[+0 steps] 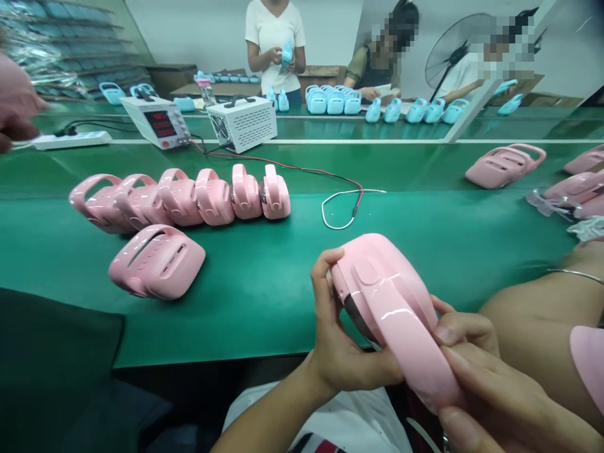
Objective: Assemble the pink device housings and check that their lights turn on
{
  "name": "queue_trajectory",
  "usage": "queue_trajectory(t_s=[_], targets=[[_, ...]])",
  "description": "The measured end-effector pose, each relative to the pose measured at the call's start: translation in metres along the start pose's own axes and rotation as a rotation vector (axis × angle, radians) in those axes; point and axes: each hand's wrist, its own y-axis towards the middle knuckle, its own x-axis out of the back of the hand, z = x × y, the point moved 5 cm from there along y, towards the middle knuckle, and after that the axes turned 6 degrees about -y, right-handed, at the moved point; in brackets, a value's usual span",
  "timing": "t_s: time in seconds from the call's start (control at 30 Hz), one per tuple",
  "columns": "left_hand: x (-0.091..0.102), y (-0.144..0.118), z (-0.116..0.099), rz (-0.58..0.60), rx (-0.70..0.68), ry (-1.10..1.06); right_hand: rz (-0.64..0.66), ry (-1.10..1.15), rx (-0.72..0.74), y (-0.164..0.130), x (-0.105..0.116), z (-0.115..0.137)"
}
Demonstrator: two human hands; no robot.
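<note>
A glossy pink plastic device with a carrying handle [391,302] is held tilted above the front edge of the green table, handle side towards me. My left hand [340,352] grips its left side, fingers curled round the body and thumb against the handle. My right hand [495,377] closes on its right side, fingertips pressed at the edge between handle and body. The dark front panel shows only as a strip. A similar pink device [160,261] with slots in its side lies on the table at left. Behind it stands a row of several pink devices [217,195].
A power supply with a red display [158,123] and a white box unit [243,123] stand behind the row. A red-and-white wire [342,223] lies ahead of me. A co-worker's arm [542,308] is close at right. More pink devices [504,165] lie at far right.
</note>
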Motion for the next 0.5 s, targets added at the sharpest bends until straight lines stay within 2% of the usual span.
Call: queue_trajectory(t_s=[0.07,0.17,0.27,0.33,0.4,0.5], targets=[[0.005,0.0,0.001,-0.024,-0.013,0.064,0.001,0.024,0.036,0.0,-0.004,0.004],[0.019,0.003,-0.005,-0.129,-0.067,0.273,-0.032,0.035,0.023,0.0,-0.01,0.006],[0.037,0.01,-0.02,-0.278,-0.115,0.547,-0.125,0.008,-0.056,0.0,-0.016,-0.001],[0.048,0.017,-0.03,-0.319,-0.089,0.634,-0.143,-0.009,-0.125,0.001,-0.021,-0.009],[0.057,0.023,-0.038,-0.329,-0.054,0.663,-0.092,-0.022,-0.182,0.003,-0.029,-0.016],[0.066,0.027,-0.046,-0.338,-0.047,0.673,0.01,-0.004,-0.193,0.008,-0.044,-0.019]])
